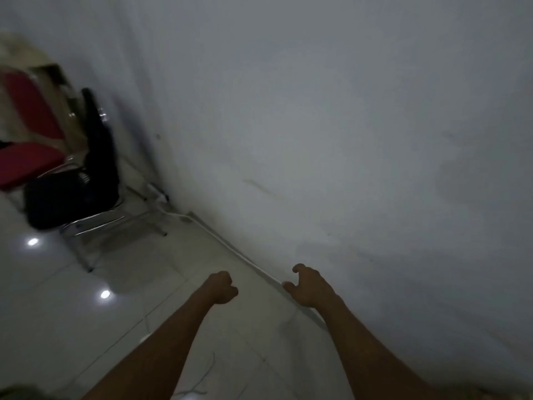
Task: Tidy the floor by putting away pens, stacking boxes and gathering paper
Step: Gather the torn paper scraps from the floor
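The left hand (222, 288) is curled in a fist with nothing seen in it. The right hand (307, 287) hangs loose and empty. No pens, boxes or paper show on the shiny white tiled floor (86, 327), so I cannot tell what is left. A black padded chair (72, 197) stands farther off.

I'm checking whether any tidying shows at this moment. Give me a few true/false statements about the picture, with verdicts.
1. The left hand is curled in a fist, with nothing seen in it. True.
2. The right hand holds a pen. False: it holds nothing, and its fingers are loosely curled.
3. A red chair stands beside a black chair at the left. True.
4. Paper lies between the hands. False: only floor tiles and a white strip along the wall's foot show there.
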The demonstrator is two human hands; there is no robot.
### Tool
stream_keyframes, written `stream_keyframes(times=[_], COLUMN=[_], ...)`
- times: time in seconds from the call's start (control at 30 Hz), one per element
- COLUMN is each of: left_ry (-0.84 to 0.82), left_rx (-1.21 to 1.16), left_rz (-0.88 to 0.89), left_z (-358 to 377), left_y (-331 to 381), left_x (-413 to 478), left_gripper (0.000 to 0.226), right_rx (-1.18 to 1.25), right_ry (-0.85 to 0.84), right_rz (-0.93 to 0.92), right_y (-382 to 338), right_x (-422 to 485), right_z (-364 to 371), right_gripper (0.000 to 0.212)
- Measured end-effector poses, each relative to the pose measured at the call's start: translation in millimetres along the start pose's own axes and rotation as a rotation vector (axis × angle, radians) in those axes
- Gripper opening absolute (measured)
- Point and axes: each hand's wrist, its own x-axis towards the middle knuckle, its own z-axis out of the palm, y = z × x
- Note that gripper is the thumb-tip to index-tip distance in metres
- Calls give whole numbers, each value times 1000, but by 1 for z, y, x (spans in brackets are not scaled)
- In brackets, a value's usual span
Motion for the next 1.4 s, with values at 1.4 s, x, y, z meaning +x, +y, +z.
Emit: stream_keyframes(times=[1.4], left_ry=[342], left_rx=[-1015], left_rz=[-1203], left_z=[290], left_y=[-337], left_x=[-273], left_gripper=[49], right_rx=[-904], right_ry=[-784], right_rz=[-1111], right_y=[-276], right_x=[-96], right_z=[336], right_gripper=[72])
